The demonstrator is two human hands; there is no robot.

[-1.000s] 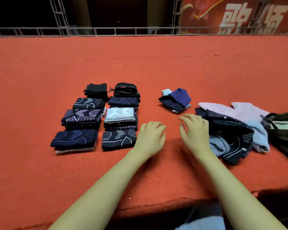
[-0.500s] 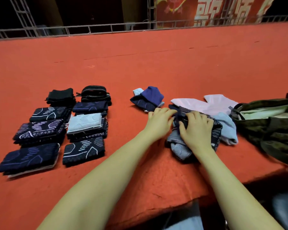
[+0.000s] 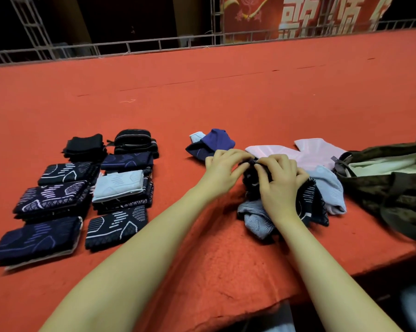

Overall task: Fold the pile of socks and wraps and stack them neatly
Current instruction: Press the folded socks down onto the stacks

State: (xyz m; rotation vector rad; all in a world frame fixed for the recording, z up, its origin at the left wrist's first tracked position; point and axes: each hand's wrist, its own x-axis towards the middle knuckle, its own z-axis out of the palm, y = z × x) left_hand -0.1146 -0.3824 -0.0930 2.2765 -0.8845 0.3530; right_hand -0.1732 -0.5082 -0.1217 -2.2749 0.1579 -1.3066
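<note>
Both hands moved onto the unfolded pile near the table's right front edge; left hand (image 3: 222, 168) and right hand (image 3: 277, 182) now pinch a dark sock (image 3: 251, 182), fingers curled, apparently to separate it for folding

Work surface: red felt-like covering (image 3: 226, 92), slightly fuzzy, wide and deep, near edge dropping off at lower right. Far edge: grey metal truss railing (image 3: 130, 45) running full width, with an upright truss post (image 3: 28, 22) at far left. Beyond the railing: darkness, two dim vertical columns. Upper right: red banner (image 3: 262, 17) with large pale characters. Lighting: even on the covering, dark behind.
</note>
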